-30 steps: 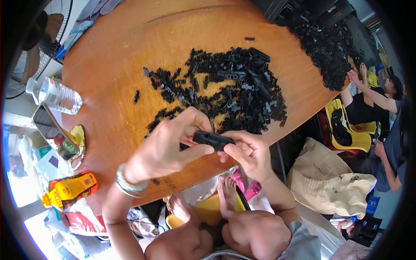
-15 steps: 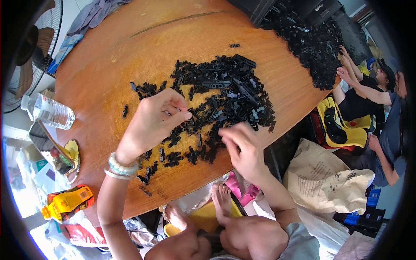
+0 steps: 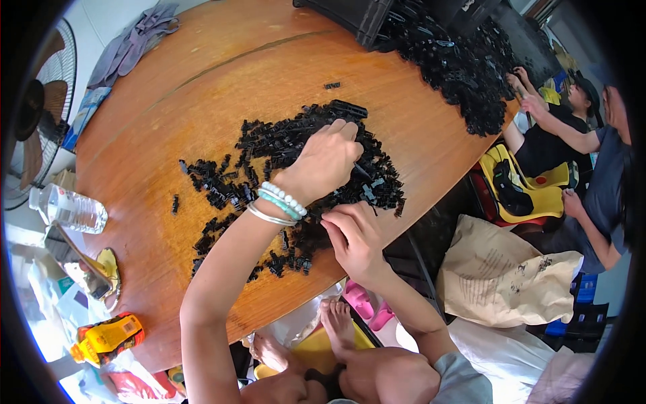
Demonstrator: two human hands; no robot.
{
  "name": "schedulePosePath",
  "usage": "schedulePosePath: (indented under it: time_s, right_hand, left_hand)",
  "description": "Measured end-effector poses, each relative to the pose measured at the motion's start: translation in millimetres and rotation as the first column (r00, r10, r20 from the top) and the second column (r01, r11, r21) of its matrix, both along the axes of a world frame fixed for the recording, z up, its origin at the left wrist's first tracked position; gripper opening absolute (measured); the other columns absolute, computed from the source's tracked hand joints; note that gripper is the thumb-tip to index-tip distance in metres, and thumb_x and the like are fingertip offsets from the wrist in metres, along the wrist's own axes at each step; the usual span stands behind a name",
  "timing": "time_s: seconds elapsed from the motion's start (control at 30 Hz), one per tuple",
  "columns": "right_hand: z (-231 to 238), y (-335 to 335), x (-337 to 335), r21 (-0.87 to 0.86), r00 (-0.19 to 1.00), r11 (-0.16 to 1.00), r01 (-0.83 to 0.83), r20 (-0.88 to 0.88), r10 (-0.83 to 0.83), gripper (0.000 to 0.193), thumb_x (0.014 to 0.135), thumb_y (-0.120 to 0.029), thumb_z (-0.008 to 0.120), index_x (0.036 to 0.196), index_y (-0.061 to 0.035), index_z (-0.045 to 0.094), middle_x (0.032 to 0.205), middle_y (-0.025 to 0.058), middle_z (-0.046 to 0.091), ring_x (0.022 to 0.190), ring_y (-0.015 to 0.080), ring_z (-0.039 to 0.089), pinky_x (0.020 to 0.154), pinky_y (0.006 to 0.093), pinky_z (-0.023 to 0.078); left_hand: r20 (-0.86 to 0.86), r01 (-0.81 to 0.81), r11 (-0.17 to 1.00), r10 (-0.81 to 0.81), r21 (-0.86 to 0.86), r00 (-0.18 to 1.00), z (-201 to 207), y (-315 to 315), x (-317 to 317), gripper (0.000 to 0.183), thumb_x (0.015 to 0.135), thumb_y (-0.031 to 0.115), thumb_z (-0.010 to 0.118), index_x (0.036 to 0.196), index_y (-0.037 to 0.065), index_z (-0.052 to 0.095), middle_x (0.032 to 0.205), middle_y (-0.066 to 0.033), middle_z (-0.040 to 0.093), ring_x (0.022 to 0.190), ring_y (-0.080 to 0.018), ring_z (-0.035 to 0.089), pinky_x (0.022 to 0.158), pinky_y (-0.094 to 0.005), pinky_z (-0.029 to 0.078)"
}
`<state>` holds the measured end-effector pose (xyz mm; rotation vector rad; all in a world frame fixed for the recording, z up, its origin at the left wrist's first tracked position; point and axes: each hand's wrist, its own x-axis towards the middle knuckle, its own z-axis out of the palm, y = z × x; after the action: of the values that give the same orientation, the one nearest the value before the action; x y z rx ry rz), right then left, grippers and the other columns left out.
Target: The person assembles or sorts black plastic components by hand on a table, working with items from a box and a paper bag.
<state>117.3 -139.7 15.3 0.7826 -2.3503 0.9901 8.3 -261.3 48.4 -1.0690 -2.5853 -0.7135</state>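
Note:
A heap of small black plastic parts [image 3: 276,138] is spread over the wooden table [image 3: 155,141]. My left hand [image 3: 324,160] is on the heap's right half, fingers bent downward and closed; their tips and anything between them are hidden beneath the hand. Bracelets [image 3: 279,203] circle that wrist. Closer to me, at the table's near edge, my right hand [image 3: 356,239] has its thumb and forefinger drawn together beside dark parts. Whatever it pinches is too small to make out. A longer black piece [image 3: 348,108] rests at the far side of the heap.
A larger black mound [image 3: 457,74] lies at the far right beside black crates [image 3: 343,17], with people [image 3: 582,121] working there. Along the left stand a water bottle [image 3: 70,209], a yellow bottle [image 3: 111,337] and a fan [image 3: 40,114]. A paper bag [image 3: 501,276] is at right.
My left hand has swung right and away from me, from above the heap's left part onto its right half. My right hand has shifted slightly left and nearer to me. The whole view has shifted a little.

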Motion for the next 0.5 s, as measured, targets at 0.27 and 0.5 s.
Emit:
schedulePosePath:
  time_s: [0.27,0.5]
  right_hand:
    - [14,13,-2,-0.377,0.961,0.917,0.134,0.275,-0.027,0.013,0.078,0.006,0.065,0.09,0.0005,0.061,0.084,0.0081,0.059,0.068,0.0141,0.058,0.058,0.0244,0.044]
    - [15,-11,-9,-0.686,0.925,0.725,0.063,0.313,0.215,0.011,0.082,0.009,0.061,0.093,0.0044,0.06,0.091,0.0104,0.059,0.075,0.0118,0.059,0.066,0.0217,0.049]
  left_hand:
    - [0.63,-0.21,0.927,-0.036,0.312,0.776,7,-56,17,0.012,0.084,0.008,0.062,0.088,-0.003,0.058,0.077,-0.0069,0.063,0.067,-0.0124,0.062,0.059,-0.0257,0.05]
    - [0.843,-0.439,0.723,-0.415,0.534,0.342,14,-93,47,0.026,0.091,0.01,0.054,0.112,-0.003,0.046,0.084,-0.0095,0.065,0.068,-0.0167,0.065,0.057,-0.0241,0.053]
